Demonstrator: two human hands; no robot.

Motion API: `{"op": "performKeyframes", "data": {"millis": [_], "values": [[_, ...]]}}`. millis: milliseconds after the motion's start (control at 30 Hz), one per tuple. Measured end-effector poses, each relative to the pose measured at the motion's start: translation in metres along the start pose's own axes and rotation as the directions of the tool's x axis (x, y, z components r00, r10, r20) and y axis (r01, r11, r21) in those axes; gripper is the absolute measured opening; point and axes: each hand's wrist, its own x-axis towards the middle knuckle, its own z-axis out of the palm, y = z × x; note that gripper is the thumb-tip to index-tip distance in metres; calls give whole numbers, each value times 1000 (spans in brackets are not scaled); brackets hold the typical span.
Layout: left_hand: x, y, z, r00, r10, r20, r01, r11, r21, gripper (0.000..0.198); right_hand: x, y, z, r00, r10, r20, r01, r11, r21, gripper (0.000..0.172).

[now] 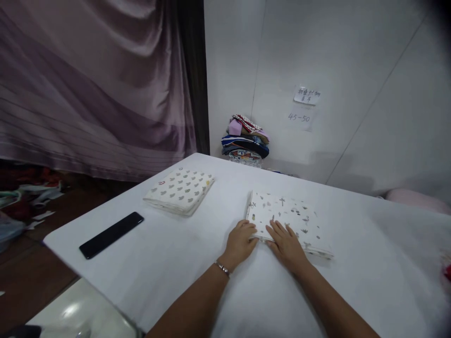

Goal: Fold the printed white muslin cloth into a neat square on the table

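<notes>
A folded white cloth [282, 211] with a scattered print of small plants and shapes lies on the white table [190, 267]. My left hand [241, 241] wears a bracelet and is closed at the cloth's near left corner, fingers curled along its edge. On top of the near part of the cloth rests my right hand [287, 244], open, with fingers stretched out and slightly spread. To the left sits a second folded white cloth [179, 188], printed with rows of grey motifs; neither hand touches it.
A black flat phone-like slab [111, 234] lies near the table's left edge. Behind the far edge rises a stack of folded fabrics [244, 138] against the wall. A pinkish curtain [105, 84] hangs at left, and a paper sign [301, 117] is on the wall.
</notes>
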Motion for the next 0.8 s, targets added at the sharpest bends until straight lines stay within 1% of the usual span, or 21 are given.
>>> {"op": "performKeyframes", "data": {"millis": [67,133,267,333,467,600,633,700,767,800], "values": [[1,3,-6,999,-22,-29,20,999,-43,13,0,0,0,1000,-6,-11,6,1000,-4,47],[2,5,-9,996,-59,-71,54,996,-67,11,0,-1,0,1000,-17,-23,16,1000,-12,47],[5,6,-9,979,-159,-130,149,985,-82,11,-1,1,0,998,-51,-31,51,999,-13,47],[6,5,-5,964,-219,-152,207,974,-95,9,-2,2,-1,997,-76,-23,76,997,1,47],[12,1,2,916,-362,-174,346,931,-117,10,-3,2,-4,995,-98,5,98,995,37,46],[28,-7,-1,866,-487,-113,484,874,-56,7,-1,2,-9,996,-85,31,83,994,75,45],[34,-8,-3,848,-522,-94,521,853,-32,12,-1,2,-10,996,-84,37,81,993,85,46],[47,-10,-7,812,-581,-49,583,812,33,30,0,1,-11,996,-78,50,73,992,102,46],[58,-10,-10,789,-615,17,608,784,122,42,0,0,-11,995,-70,64,63,992,112,47],[63,-9,-10,783,-619,55,604,779,168,43,0,-1,-11,995,-66,72,57,991,118,47]]}}
